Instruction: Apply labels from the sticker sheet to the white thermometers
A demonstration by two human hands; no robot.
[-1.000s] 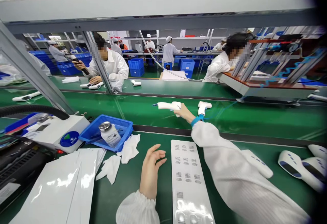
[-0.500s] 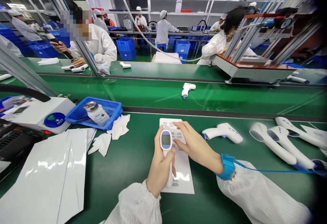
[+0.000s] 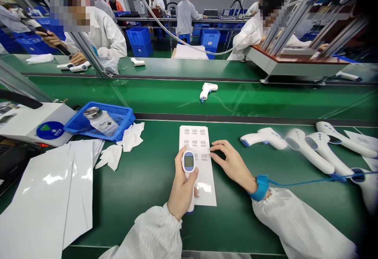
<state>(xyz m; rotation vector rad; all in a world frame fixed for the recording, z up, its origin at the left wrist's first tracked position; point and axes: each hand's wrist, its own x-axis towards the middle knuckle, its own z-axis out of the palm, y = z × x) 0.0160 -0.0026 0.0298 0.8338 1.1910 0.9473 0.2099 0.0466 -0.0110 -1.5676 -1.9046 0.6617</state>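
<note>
Left hand (image 3: 183, 188) is wrapped around the handle of a white handheld device (image 3: 189, 160), its thumb laid just below the small screen, which faces the camera. The device's long axis runs from near edge to far edge of the bench (image 3: 141, 188). It stands over the left side of a sheet of printed labels (image 3: 203, 168), nearly in line with that sheet's length; whether it touches the paper cannot be told.

Right hand (image 3: 232, 166) is unclenched, fingers loosely bent around nothing visible, the fingertips touching the sheet's right edge or just beside it. The printed rows lie directly left of those fingertips, which are nearer to the uncovered print than the left hand's.

A blue wrist strap (image 3: 260, 188) trails its cord to the right. Green bench top shows from the right hand to the white devices (image 3: 310, 152) toward the far edge on the right, and from the left hand to the glossy white sheets (image 3: 44, 196) on the left. Beyond those, nearer the far edge, lie white scraps (image 3: 132, 137) and a blue tray (image 3: 71, 127) holding a bottle (image 3: 102, 121).
</note>
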